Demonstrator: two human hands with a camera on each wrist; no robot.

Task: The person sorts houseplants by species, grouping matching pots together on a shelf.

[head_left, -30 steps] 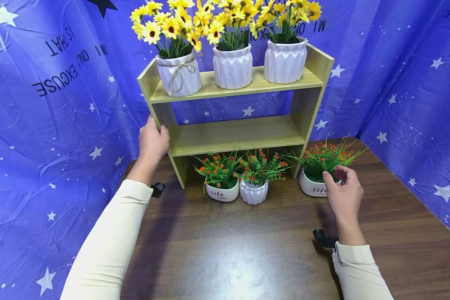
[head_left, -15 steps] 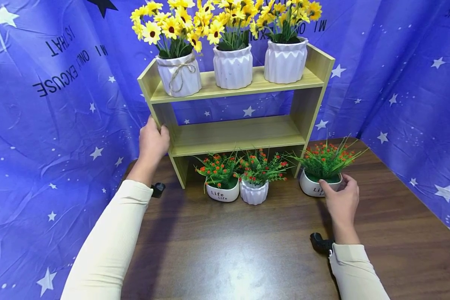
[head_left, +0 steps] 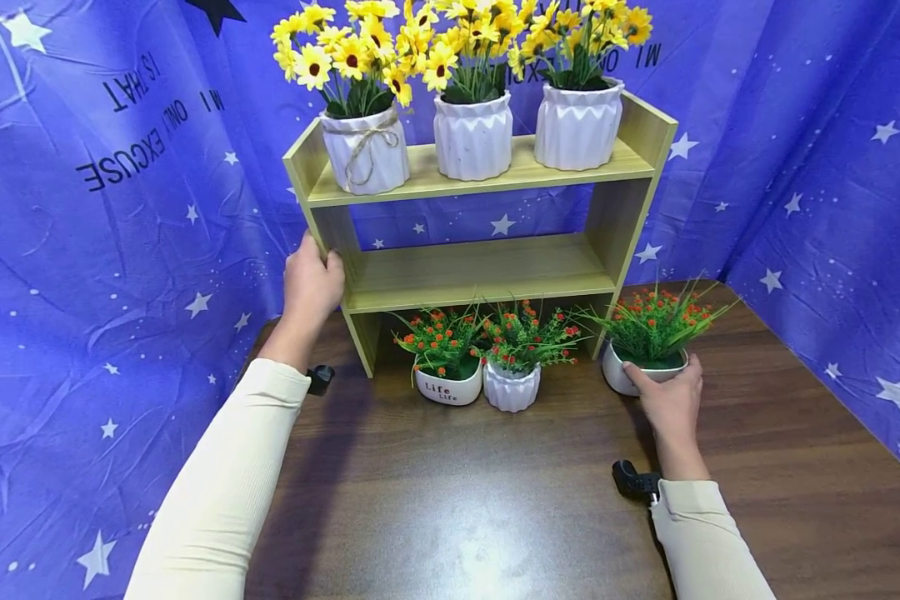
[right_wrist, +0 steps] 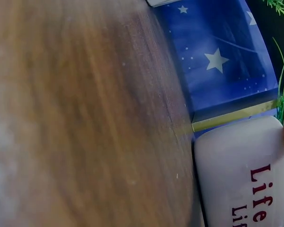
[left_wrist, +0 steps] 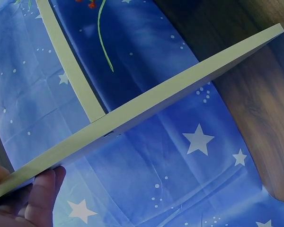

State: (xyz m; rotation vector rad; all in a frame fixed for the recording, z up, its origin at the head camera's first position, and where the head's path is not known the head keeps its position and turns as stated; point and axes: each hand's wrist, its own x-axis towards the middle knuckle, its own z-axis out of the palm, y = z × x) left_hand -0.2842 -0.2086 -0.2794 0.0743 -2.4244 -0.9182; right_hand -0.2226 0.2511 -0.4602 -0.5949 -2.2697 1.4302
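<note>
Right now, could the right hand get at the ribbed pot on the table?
Probably not immediately: the right hand seems to grip the oval pot beside the shelf. Otherwise, the table before the ribbed pot looks free.

We list: white pot (right_wrist: 232, 156), far right, dark-red "Life", second line cropped; oval white pot (head_left: 450, 392), centre, "Life" twice; blue curtain (head_left: 195, 208), "EXCUSE", "ONLY", "IS THAT", "MI".
</note>
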